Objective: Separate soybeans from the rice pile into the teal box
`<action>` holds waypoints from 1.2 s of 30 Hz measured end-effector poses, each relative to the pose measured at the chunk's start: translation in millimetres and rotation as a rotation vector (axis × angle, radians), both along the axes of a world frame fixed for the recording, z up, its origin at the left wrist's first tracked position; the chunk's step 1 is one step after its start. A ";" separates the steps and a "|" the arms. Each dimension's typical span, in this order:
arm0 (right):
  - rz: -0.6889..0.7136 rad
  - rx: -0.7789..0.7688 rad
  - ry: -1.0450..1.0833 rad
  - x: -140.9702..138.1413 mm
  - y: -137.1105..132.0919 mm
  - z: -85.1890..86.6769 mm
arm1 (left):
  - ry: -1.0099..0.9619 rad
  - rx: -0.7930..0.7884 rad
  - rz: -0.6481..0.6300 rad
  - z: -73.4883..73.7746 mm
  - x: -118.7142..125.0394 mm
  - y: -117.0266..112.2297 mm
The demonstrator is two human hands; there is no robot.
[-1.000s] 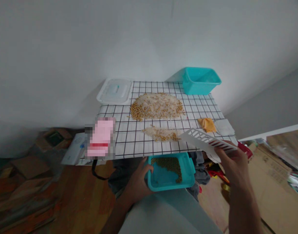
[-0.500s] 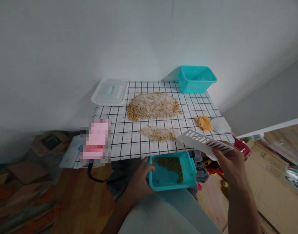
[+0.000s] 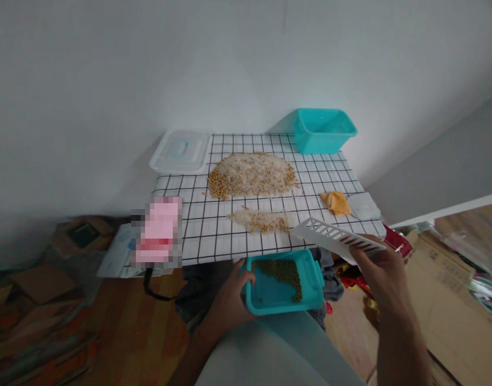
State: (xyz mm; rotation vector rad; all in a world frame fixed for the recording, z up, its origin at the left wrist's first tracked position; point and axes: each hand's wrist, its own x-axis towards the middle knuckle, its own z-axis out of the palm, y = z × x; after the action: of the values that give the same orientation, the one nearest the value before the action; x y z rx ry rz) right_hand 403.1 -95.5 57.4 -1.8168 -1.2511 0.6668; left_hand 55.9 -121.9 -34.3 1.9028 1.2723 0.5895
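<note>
My left hand point(image 3: 233, 292) grips the left rim of a turquoise plastic box point(image 3: 284, 308), held just below the table's front edge. Small greenish beans point(image 3: 286, 272) cover part of its floor. My right hand point(image 3: 380, 268) is closed on the right end of a white slotted plastic board point(image 3: 326, 238). The board's left tip reaches the right end of a small strip of rice and yellow beans point(image 3: 262, 220) on the table. Behind that strip lies a larger mound of rice mixed with soybeans point(image 3: 254, 174), its left end mostly beans.
On the checked tabletop point(image 3: 201, 228), a clear lid point(image 3: 184, 151) lies back left and another turquoise box point(image 3: 324, 134) stands back right. An orange cloth point(image 3: 336, 203) and a whitish packet point(image 3: 363, 206) lie at right; a pink blurred item point(image 3: 159, 230) is at left. Cardboard point(image 3: 447, 289) leans at right.
Almost nothing differs. The slotted board has dipped very slightly at its left end; the box in my left hand stays where it was.
</note>
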 end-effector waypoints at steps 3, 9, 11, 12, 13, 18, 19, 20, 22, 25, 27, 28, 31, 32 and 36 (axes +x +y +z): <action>0.055 0.013 -0.016 -1.0 -1.1 0.7 | -0.005 0.008 0.006 1.0 -0.6 0.1; 0.038 0.009 -0.016 -1.5 -4.4 5.2 | -0.001 0.010 0.001 1.0 -1.2 -0.6; 0.026 -0.001 -0.014 -2.2 -4.5 5.0 | -0.002 0.011 -0.001 1.6 -0.7 -0.7; 0.027 0.000 -0.004 -2.8 -4.1 4.5 | -0.003 0.010 -0.001 1.9 -0.5 -0.7; 0.033 0.006 0.007 -3.7 -3.5 3.7 | -0.003 0.008 -0.002 2.3 -0.3 -0.7; 0.091 0.037 0.025 -8.9 1.3 0.2 | -0.007 -0.018 0.005 3.0 -1.0 -1.6; 0.100 0.042 0.020 -9.8 2.1 0.1 | -0.005 -0.023 0.005 2.9 -1.2 -1.9; 0.109 0.050 0.015 -10.7 2.6 0.3 | -0.003 -0.026 0.004 2.8 -1.5 -2.1; 0.123 0.071 0.002 -12.3 3.1 1.2 | 0.001 -0.029 0.000 2.0 -1.9 -2.5; 0.162 0.075 -0.003 -14.7 2.5 2.9 | 0.005 -0.027 0.005 -0.2 -2.1 -2.8; 0.187 0.070 0.005 -16.9 1.3 3.8 | 0.008 -0.026 0.002 -1.5 -1.9 -2.7; 0.194 0.070 0.012 -18.4 0.7 4.1 | 0.009 -0.024 -0.002 -1.8 -1.8 -2.7; 0.208 0.033 0.030 -24.3 -1.1 4.7 | 0.007 -0.013 -0.015 -1.0 -1.3 -2.6; 0.214 0.014 0.036 -26.9 -1.3 4.8 | 0.006 -0.011 -0.015 -0.4 -1.2 -2.6; 0.233 0.021 0.057 -39.3 1.7 5.0 | 0.001 -0.015 -0.006 1.2 -1.6 -2.4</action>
State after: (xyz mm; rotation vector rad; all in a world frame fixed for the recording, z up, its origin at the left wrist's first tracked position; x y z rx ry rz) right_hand 363.8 -93.8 62.3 -1.6380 -1.4389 0.8241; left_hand 54.3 -124.4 -33.0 1.8946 1.2678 0.5747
